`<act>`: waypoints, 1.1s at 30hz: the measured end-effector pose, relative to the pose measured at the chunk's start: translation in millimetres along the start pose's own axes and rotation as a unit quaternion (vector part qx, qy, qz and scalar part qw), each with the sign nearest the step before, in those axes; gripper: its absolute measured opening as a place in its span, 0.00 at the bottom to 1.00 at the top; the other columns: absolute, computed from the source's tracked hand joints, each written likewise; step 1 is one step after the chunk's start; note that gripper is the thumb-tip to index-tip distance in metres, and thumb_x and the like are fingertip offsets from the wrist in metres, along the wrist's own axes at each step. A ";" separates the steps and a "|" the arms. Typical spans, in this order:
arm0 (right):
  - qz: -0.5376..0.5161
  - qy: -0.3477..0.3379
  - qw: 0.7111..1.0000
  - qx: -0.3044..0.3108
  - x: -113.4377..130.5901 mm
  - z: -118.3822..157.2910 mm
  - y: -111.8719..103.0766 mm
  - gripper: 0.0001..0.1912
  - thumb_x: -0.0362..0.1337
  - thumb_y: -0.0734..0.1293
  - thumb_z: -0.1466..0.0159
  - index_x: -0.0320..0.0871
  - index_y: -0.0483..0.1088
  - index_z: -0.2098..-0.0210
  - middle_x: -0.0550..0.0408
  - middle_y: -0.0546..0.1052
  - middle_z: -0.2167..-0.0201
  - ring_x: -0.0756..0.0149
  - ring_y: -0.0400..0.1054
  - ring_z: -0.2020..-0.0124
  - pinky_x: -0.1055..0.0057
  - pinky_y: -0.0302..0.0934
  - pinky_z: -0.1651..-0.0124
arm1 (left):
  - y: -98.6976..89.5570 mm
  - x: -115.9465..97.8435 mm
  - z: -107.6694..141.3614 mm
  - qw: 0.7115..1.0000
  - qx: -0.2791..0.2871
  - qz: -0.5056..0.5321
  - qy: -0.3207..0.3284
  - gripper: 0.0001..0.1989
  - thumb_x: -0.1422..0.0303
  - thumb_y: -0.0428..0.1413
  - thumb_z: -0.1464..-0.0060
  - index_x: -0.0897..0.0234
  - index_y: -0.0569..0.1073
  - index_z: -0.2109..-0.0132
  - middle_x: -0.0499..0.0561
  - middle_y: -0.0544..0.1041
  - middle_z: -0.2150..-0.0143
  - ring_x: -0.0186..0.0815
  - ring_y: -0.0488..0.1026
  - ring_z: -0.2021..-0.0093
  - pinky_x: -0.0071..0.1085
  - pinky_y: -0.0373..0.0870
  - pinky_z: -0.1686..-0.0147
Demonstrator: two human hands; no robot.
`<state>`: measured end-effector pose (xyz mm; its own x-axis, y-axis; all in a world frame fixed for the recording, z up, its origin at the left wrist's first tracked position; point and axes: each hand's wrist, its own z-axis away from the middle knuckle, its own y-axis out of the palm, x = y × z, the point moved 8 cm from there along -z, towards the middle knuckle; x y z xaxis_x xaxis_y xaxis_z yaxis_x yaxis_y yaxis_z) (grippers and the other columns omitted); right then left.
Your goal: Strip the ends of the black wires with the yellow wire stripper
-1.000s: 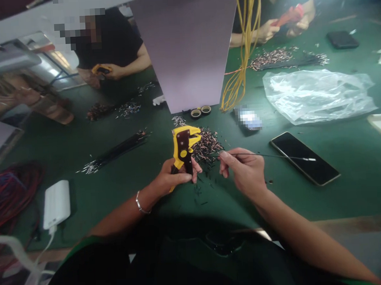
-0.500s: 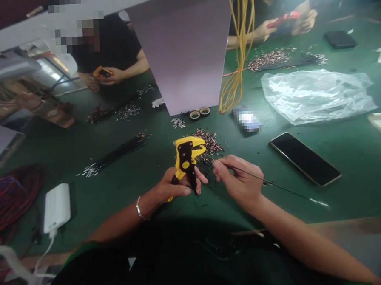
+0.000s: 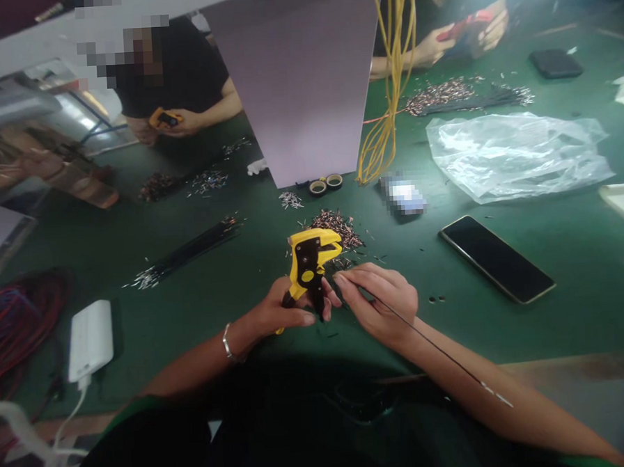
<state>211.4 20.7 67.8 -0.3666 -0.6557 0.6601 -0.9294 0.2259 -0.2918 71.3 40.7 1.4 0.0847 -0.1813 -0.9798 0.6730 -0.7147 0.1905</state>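
Two hands are working at lower centre of the frame. The right hand (image 3: pixel 381 306) is pinching a thin black wire (image 3: pixel 444 355) between its fingers (image 3: pixel 346 279), the wire's long axis running toward the lower right along the right forearm (image 3: pixel 487 384). The left hand (image 3: pixel 282 308) is gripping a yellow wire stripper (image 3: pixel 309 261) just left of those fingers. A heap of cut wire pieces (image 3: pixel 335 229) is lying just beyond on the green desk (image 3: pixel 583 331), and a smartphone (image 3: pixel 496 259) is lying to the right.
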 end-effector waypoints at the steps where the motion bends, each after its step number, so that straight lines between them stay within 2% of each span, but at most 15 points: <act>1: 0.003 -0.005 1.000 0.000 0.6 0.5 0.3 0.08 0.30 0.67 0.35 0.48 0.77 0.66 0.56 0.80 0.77 0.66 0.73 0.77 0.70 0.69 0.73 | 0.5 -0.9 0.0 1.000 0.004 -0.010 0.000 0.17 0.63 0.64 0.50 0.68 0.78 0.55 0.59 0.78 0.62 0.43 0.74 0.61 0.40 0.70 0.57; 8: 0.019 -0.037 0.999 0.014 4.6 2.2 4.8 0.09 0.29 0.66 0.35 0.48 0.77 0.67 0.57 0.79 0.79 0.66 0.74 0.78 0.70 0.71 0.74 | 2.2 -8.4 0.6 0.997 0.012 -0.078 0.022 0.11 0.63 0.61 0.46 0.66 0.78 0.59 0.58 0.77 0.62 0.43 0.73 0.59 0.40 0.70 0.54; 12: -0.004 -0.056 0.998 0.024 9.2 0.3 6.2 0.10 0.26 0.66 0.36 0.47 0.76 0.66 0.57 0.79 0.80 0.67 0.73 0.79 0.70 0.71 0.73 | 1.1 -8.7 0.7 0.994 -0.005 -0.099 0.035 0.09 0.64 0.61 0.45 0.66 0.78 0.62 0.57 0.77 0.64 0.41 0.73 0.62 0.38 0.71 0.57; 18: 0.018 -0.077 0.996 0.030 10.0 4.2 8.8 0.09 0.26 0.66 0.36 0.46 0.75 0.66 0.55 0.80 0.78 0.67 0.73 0.78 0.70 0.70 0.73 | -1.7 -2.3 1.5 0.993 -0.035 -0.104 0.038 0.10 0.63 0.60 0.44 0.67 0.76 0.63 0.54 0.76 0.68 0.37 0.73 0.66 0.35 0.71 0.61; 23: 0.026 -0.093 0.995 0.035 10.6 7.3 12.8 0.07 0.26 0.67 0.36 0.43 0.75 0.65 0.53 0.81 0.75 0.66 0.74 0.76 0.69 0.70 0.72 | -8.2 0.2 4.4 0.983 -0.075 -0.159 0.052 0.11 0.63 0.60 0.43 0.67 0.75 0.66 0.52 0.76 0.71 0.34 0.72 0.69 0.31 0.70 0.64; 29: 0.017 -0.110 0.994 0.020 12.4 7.5 14.5 0.07 0.26 0.66 0.35 0.41 0.74 0.66 0.52 0.80 0.76 0.67 0.72 0.77 0.71 0.68 0.74 | -14.0 12.3 5.3 0.986 -0.114 -0.123 0.004 0.13 0.61 0.62 0.45 0.68 0.72 0.69 0.49 0.75 0.78 0.31 0.70 0.77 0.27 0.69 0.72; 33: -0.003 -0.084 0.996 0.025 8.5 6.2 16.0 0.07 0.26 0.66 0.35 0.41 0.74 0.66 0.52 0.80 0.76 0.67 0.73 0.77 0.71 0.68 0.73 | -19.9 21.1 8.2 0.986 -0.142 -0.089 -0.017 0.14 0.61 0.64 0.47 0.68 0.70 0.68 0.46 0.71 0.83 0.28 0.66 0.83 0.25 0.65 0.79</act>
<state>193.6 14.3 64.4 -0.3441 -0.7695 0.5381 -0.9271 0.1879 -0.3242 53.7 45.5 -22.6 -0.0740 -0.0957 -0.9927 0.8540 -0.5202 -0.0135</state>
